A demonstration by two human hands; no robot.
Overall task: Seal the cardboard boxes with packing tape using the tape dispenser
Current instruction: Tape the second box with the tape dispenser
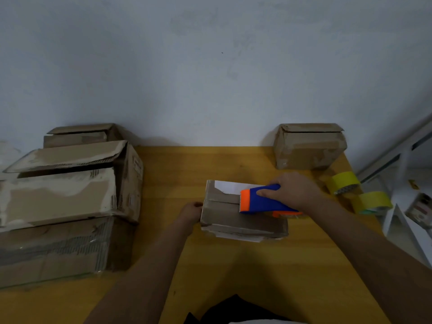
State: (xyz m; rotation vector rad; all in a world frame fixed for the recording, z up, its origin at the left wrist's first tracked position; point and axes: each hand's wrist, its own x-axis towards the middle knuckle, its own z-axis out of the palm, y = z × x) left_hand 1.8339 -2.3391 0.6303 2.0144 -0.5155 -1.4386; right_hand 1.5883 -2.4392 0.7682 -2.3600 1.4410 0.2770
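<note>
You are holding the blue and orange plastic tape dispenser (264,202) in your right hand (292,190), fingers curled round its blue body with the thumb lying along the near side. The orange toothed end is pointing left and resting on top of the small brown cardboard box (236,218) in the middle of the yellow wooden table (233,277). A strip of brown packing tape (222,199) is lying across the box top, running from the left edge up to the dispenser's teeth. White paper (230,186) is showing at the far edge of the box top — more white is peeking out along the near bottom edge.

Your left hand (190,211) is pressing against the left side of the box; its fingers are curled at the box edge, though how firmly they are gripping is hard to tell from this angle.

On your left, large worn cardboard boxes (65,206) are sitting stacked, the upper one with a flap raised, and another open box (79,135) is standing behind them by the wall. At the far right corner of the table a closed brown cardboard box (309,147) is resting, and just beside it two yellow rolls of tape (360,192) are lying near the table's right edge.
</note>
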